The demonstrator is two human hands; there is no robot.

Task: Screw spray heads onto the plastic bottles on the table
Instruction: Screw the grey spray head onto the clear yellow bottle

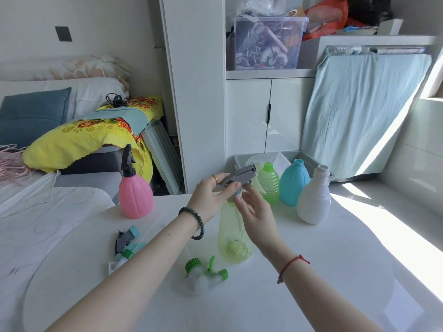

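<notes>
We take the yellow-green bottle (233, 238) as our landmark: it stands upright on the white worktop (311, 271), mid-scene, w/ the grey spray head (239, 177) sitting on its neck. The left hand (211, 192) is clamped on that head, fingers curled round its body from the left. The right hand (256, 212) comes up from the right, thumb and fingertips at the collar where head meets neck. The fingers look fairly straight, and we cannot tell whether they pinch the collar or only touch it.

Behind the landmark and to its right stand three uncapped bottles in a row, nearest first: the green ribbed bottle (271, 185), the blue bottle (294, 183) and the white bottle (314, 200), the last standing closer to us than the other two. A grey bin (309, 161) sits behind them at the worktop's far edge.

Well to the landmark's left is the pink bottle (136, 197), already fitted w/ a black spray head (127, 161). In front of the landmark, just left, lie loose green-capped spray heads (206, 271). Further left again lie more loose heads (127, 240), grey and teal, approx. in a heap.
</notes>
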